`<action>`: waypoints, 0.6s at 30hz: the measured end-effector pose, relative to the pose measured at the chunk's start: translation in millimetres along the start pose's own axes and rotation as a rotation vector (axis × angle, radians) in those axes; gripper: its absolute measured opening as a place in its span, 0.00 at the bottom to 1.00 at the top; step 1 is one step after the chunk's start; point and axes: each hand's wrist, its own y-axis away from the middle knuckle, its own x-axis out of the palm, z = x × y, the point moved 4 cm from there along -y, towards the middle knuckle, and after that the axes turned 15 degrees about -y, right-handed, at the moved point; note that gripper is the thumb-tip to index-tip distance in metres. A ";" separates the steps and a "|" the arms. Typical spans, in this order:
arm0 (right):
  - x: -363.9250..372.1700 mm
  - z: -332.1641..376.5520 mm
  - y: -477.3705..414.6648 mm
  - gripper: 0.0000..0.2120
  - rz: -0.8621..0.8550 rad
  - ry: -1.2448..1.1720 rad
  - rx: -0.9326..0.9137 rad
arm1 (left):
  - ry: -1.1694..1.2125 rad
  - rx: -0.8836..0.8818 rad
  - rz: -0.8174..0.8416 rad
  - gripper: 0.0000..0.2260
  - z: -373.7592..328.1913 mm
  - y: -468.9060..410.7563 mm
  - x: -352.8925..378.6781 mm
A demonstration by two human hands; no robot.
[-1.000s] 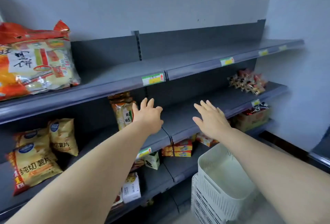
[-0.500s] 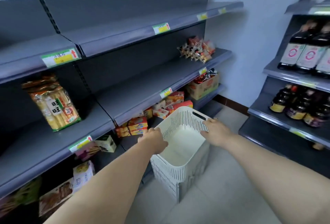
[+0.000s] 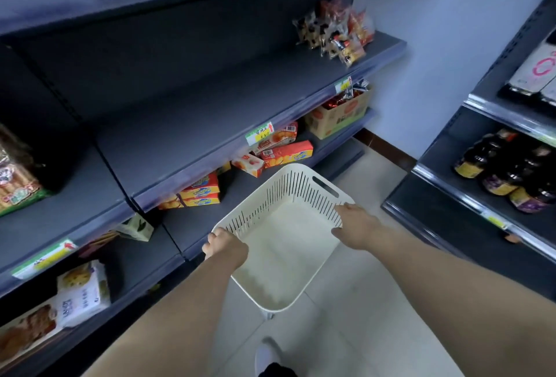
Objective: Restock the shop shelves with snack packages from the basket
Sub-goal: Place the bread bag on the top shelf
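A cream plastic basket (image 3: 304, 184) with slotted walls hangs in front of me over the floor, and nothing lies inside it. My left hand (image 3: 225, 248) grips its left rim with curled fingers. My right hand (image 3: 356, 226) holds the right rim, fingers wrapped over the edge. Dark grey shop shelves (image 3: 186, 124) run along the left. Small snack packets (image 3: 334, 30) lie at the far end of the middle shelf. Orange biscuit boxes (image 3: 285, 152) sit on the shelf below.
A cardboard box (image 3: 337, 118) of packets stands at the lower shelf's far end. A green-edged snack bag (image 3: 15, 184) sits far left, cookie packs (image 3: 81, 292) on the bottom shelf. Dark bottles (image 3: 505, 172) fill the right-hand rack. My shoe (image 3: 267, 355) stands on the tiled floor.
My hands dropped from the middle shelf to the basket and took hold of its rims. The basket has since come up off the stack beneath it, and my view turned down and right.
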 end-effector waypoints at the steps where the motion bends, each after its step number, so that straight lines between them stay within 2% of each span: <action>1: -0.5 -3.0 -8.3 0.29 0.015 0.004 0.008 | -0.006 0.002 -0.013 0.26 -4.4 -3.8 0.3; 6: -7.5 -18.5 -56.7 0.29 0.056 -0.011 0.012 | -0.021 -0.043 -0.029 0.27 -19.0 -26.8 5.3; 10: -10.8 -24.7 -100.9 0.28 0.107 -0.008 -0.015 | 0.022 -0.148 -0.033 0.25 -23.6 -36.0 13.4; 18: -10.0 -36.9 -180.0 0.33 0.231 -0.056 -0.102 | 0.096 -0.382 -0.028 0.24 -49.1 -19.9 45.8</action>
